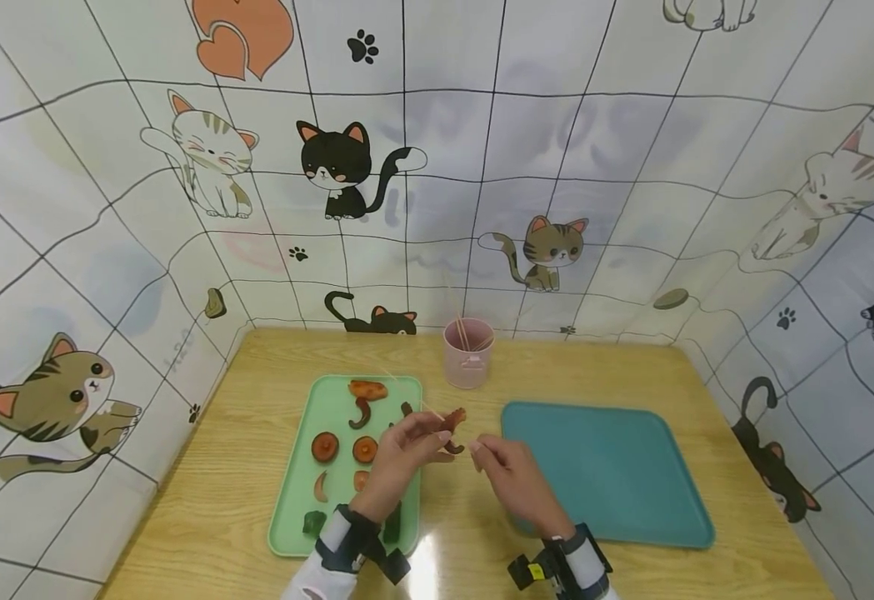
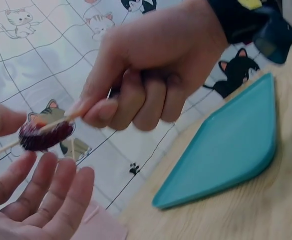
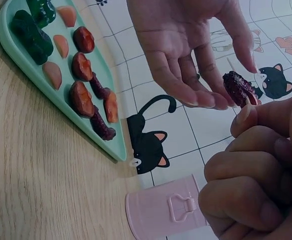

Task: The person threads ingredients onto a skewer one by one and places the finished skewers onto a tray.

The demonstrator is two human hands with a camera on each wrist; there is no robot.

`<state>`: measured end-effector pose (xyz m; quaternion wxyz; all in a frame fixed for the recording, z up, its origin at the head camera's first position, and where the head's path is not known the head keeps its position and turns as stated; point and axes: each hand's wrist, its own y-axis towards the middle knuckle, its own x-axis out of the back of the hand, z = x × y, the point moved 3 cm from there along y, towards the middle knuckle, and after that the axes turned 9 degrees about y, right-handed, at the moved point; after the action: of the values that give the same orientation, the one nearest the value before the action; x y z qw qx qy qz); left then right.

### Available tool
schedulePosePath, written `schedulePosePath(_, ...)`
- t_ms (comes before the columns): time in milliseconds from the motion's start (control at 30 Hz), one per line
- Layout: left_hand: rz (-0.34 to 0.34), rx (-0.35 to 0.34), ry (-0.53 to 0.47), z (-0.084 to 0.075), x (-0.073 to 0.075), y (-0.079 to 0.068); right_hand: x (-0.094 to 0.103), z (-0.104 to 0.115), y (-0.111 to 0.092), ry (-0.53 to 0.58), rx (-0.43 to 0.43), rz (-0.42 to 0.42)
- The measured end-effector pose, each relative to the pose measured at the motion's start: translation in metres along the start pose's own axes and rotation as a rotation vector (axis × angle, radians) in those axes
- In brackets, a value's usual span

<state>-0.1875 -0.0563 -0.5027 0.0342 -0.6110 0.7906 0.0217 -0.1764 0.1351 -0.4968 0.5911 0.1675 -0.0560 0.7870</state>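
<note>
Between my two hands, above the table, hangs a dark red, bumpy curled food piece (image 2: 46, 135) with an orange part beside it. A thin wooden skewer (image 2: 66, 119) runs through or along it; which one is hidden. My left hand (image 1: 405, 457) pinches the piece between thumb and fingertips, over the right edge of the green tray (image 1: 294, 500). From the right, my right hand (image 1: 515, 479) pinches one end of the skewer between thumb and forefinger, its other fingers curled. The curled piece (image 3: 238, 89) also shows near both hands' fingertips in the right wrist view.
On the green tray lie reddish-brown rounds (image 1: 325, 447), an orange piece (image 1: 367, 389), a dark red curl (image 1: 360, 412), pale orange slices and green pieces (image 1: 314, 523). A pink bucket (image 1: 466, 371) holding several skewers stands behind. A blue tray (image 1: 609, 475) lies to the right.
</note>
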Motion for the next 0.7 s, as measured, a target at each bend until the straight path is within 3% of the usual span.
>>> schedulePosePath(133,-0.015,-0.018,0.117,-0.002,0.013,0.003,0.004,-0.001,-0.001,0.007,0.001,-0.008)
schedulePosePath(433,-0.244,-0.024,0.417,0.004,0.069,0.018,0.009,-0.002,-0.006,0.02,-0.039,-0.005)
schedulePosePath(700,-0.355,-0.047,0.709,0.005,0.106,0.034,0.016,-0.01,-0.009,0.033,-0.059,-0.029)
